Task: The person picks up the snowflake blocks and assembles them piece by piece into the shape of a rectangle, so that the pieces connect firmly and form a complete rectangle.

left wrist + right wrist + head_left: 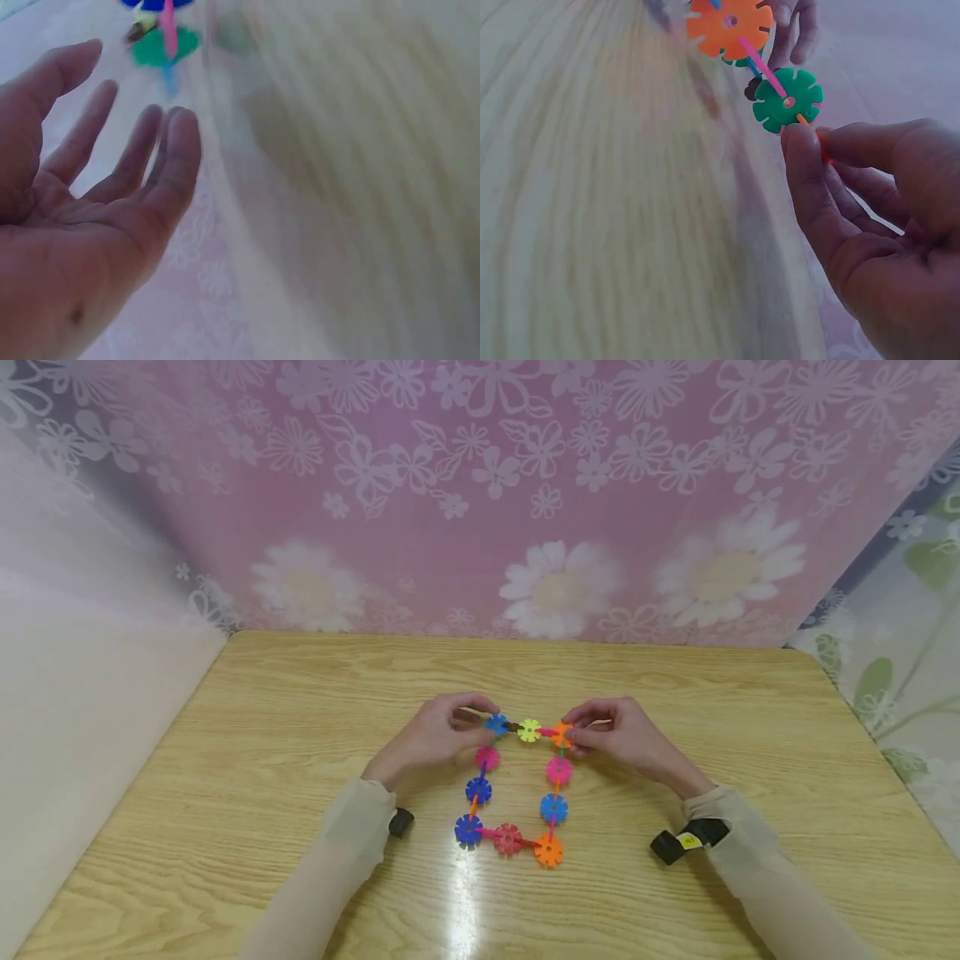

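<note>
Notched plastic discs in several colours are slotted together into a closed rectangular loop, its yellow disc (528, 731) in the far side. At the far left corner is a light blue disc (497, 724), with my left hand (431, 739) around it. The left wrist view shows that hand's thumb and fingers spread apart, near a green disc (165, 46) but not gripping. My right hand (630, 739) pinches the orange disc (562, 734) at the far right corner between thumb and fingers. In the right wrist view, a green disc (788, 100) sits just beyond those fingertips.
The loop lies over a wood-grain table (315, 693). A pink flowered curtain (450, 527) hangs behind the far edge, with pale cloth at left and leaf-patterned cloth (900, 693) at right. Black straps with devices (678, 843) sit on the wrists.
</note>
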A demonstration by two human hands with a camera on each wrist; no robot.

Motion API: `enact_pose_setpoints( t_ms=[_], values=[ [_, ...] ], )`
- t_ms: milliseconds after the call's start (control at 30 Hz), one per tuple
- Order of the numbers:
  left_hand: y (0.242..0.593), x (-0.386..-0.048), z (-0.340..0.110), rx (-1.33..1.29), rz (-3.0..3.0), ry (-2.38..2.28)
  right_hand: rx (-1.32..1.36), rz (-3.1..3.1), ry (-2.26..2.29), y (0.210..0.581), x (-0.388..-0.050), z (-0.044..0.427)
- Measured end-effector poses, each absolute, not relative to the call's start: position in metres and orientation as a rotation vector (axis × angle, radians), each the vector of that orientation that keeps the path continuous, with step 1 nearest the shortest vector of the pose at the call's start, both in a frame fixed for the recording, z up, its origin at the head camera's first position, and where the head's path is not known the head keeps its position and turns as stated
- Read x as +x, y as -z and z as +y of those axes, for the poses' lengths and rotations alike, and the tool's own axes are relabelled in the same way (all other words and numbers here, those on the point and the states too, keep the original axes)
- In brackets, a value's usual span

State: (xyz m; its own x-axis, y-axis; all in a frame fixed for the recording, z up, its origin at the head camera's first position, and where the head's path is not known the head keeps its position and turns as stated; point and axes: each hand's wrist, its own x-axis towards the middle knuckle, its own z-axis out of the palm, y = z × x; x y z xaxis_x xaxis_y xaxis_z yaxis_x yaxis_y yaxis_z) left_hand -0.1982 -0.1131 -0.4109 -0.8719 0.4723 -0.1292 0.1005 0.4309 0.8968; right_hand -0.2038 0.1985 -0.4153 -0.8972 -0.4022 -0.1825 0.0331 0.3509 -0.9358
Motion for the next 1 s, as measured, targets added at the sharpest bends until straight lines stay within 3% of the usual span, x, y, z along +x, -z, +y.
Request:
enact_pose_setpoints(
  t_ms=[467, 1000],
  values=[
    [0.407, -0.171, -0.157, 0.569, 2.075, -1.196, -0.516, 2.341, 1.216, 0.422, -0.208, 0.227],
    [0.412, -0.157, -0.146, 0.474, 1.849, -1.268, -0.526, 2.344, 1.168, 0.421, -0.203, 0.239]
  ],
)
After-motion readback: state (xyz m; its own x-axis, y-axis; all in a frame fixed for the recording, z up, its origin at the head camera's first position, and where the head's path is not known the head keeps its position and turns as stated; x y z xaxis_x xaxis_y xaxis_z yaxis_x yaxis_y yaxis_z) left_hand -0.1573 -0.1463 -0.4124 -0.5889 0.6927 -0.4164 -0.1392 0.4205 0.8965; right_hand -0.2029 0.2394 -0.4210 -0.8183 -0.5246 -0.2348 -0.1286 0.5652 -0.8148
